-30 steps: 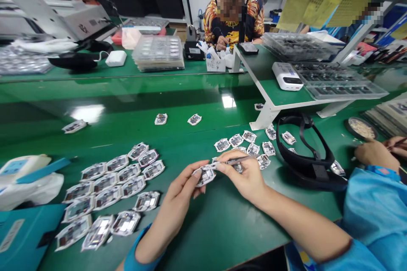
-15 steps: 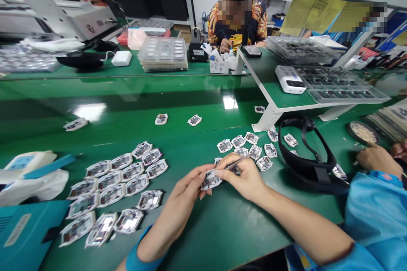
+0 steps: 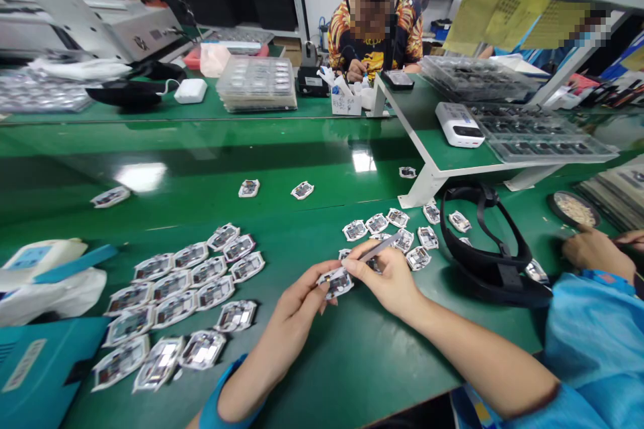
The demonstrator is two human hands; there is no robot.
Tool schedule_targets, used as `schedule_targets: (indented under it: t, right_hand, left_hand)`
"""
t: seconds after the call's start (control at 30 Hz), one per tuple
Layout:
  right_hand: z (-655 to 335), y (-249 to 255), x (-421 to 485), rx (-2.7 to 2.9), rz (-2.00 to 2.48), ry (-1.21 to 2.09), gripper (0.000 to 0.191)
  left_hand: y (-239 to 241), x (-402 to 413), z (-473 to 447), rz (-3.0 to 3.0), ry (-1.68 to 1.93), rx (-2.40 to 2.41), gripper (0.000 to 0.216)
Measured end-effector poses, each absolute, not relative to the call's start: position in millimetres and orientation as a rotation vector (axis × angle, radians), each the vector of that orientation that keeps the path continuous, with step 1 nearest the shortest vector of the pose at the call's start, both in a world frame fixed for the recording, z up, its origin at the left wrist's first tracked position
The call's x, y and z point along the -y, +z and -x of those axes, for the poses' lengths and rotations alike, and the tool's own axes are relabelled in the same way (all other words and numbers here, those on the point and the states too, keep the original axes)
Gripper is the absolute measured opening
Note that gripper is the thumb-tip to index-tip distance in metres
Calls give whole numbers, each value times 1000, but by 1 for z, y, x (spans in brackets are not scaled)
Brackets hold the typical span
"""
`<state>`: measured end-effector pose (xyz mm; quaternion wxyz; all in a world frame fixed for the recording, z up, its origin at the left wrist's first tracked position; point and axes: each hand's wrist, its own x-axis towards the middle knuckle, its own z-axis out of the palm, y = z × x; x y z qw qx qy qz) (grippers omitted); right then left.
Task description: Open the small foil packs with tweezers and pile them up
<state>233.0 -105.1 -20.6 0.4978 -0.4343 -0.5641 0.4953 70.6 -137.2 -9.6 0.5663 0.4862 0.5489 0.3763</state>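
My left hand is closed on the edge of a small white-framed electronic module, with thumb and fingers on its left side. The module's circuit parts face up toward me. Slim metal tweezers are pinched in my right hand; their shaft points up to the right, and the working end is at the module's upper edge. Whether the tips touch a part is too small to tell. Beyond my right hand lies a group of similar modules, a few partly hidden by the fingers.
Rows of modules cover the left of the green table, beside a teal box. A black headband-like device stands right, near a co-worker's hand and a round dish. A white-legged shelf rises behind.
The module in my left hand has tilted, showing more of its circuit side. The tweezers have turned flatter side toward me. Several modules on the far green strip have shifted left.
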Motion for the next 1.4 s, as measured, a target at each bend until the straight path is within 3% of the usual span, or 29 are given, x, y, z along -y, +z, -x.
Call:
schedule_targets:
  t: [0.9,1.4]
  right_hand:
    - [-234,-18,106,1373,1016,1205,7]
    - [-232,-26,108,1249,1031,1188,10]
  left_hand:
    - [-13,134,-62,-1242,775,-1257,44]
    - [-2,132,-68,-877,964,-1185,39]
